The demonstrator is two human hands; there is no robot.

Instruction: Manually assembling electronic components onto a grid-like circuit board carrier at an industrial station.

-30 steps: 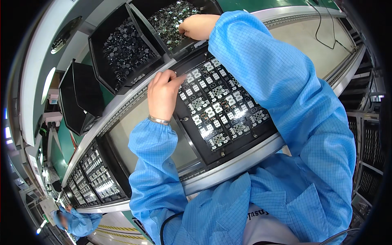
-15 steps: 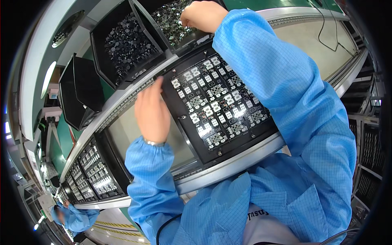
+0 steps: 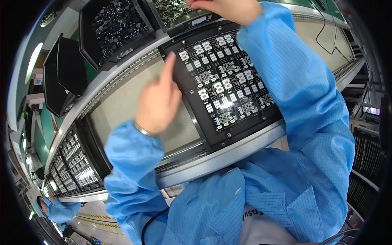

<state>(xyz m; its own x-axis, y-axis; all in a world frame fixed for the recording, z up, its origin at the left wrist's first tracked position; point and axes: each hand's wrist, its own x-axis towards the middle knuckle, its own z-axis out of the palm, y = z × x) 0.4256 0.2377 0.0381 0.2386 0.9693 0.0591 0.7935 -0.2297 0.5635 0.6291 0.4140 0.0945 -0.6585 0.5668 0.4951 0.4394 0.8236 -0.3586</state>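
Note:
My left hand (image 3: 159, 104) hovers by the left edge of a black carrier frame (image 3: 222, 143), its index finger stretched toward the frame's upper left corner and nothing visible in it. The frame holds a panel of dark circuit boards (image 3: 232, 79) with rows of white square pads and small parts. My right hand (image 3: 230, 9) is above a black bin of small shiny metal pieces (image 3: 173, 11) at the top edge. Its fingers look pinched together, partly cut off by the picture's edge; what they hold, if anything, is too small to make out. My right sleeve covers the panel's right side.
A bin of dark round parts (image 3: 118, 26) stands left of the metal pieces, with an empty-looking black bin (image 3: 63, 77) beside it. The conveyor's metal rail (image 3: 241, 139) runs along my body. More board frames (image 3: 77, 163) and a person in blue (image 3: 61, 209) are at far left.
The view has shifted, so bins and frame appear higher. My left hand has turned from flat, upright fingers to a pointing index finger. My right hand has drawn rightward and its fingers look closed.

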